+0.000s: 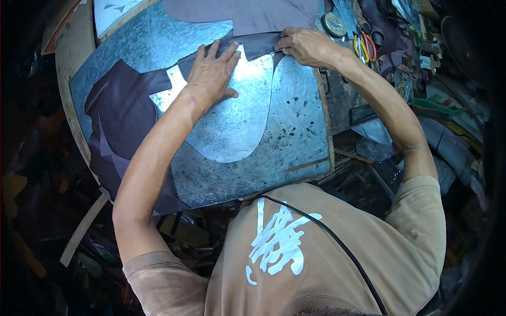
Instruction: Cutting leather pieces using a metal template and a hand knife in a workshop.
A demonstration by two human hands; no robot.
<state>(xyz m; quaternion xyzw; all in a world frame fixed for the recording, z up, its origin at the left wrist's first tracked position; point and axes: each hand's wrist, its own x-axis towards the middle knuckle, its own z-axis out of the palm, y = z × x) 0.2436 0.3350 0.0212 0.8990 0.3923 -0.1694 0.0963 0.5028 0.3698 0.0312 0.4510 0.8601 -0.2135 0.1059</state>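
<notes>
My left hand (210, 73) lies flat with fingers spread, pressing on a dark textured strip (258, 45) and the upper part of a shiny pale sheet (237, 126) with a rounded lower end. At the strip's right end my right hand (303, 46) is closed in a pinch. A small light tip shows by its fingertips, but what they hold is hidden. Beyond the strip lies a large brown leather piece (274, 16). Another dark brown leather piece (126, 105), with an irregular edge, is spread left of my left forearm and drapes over the board's edge.
Under everything is a scratched grey metal-topped board (237, 184) with wooden edging. To its right are scissors with orange handles (371, 48), a yellow-handled tool (361, 50), a round tin (334, 24) and leather scraps. A black cable (337, 239) runs across my shirt.
</notes>
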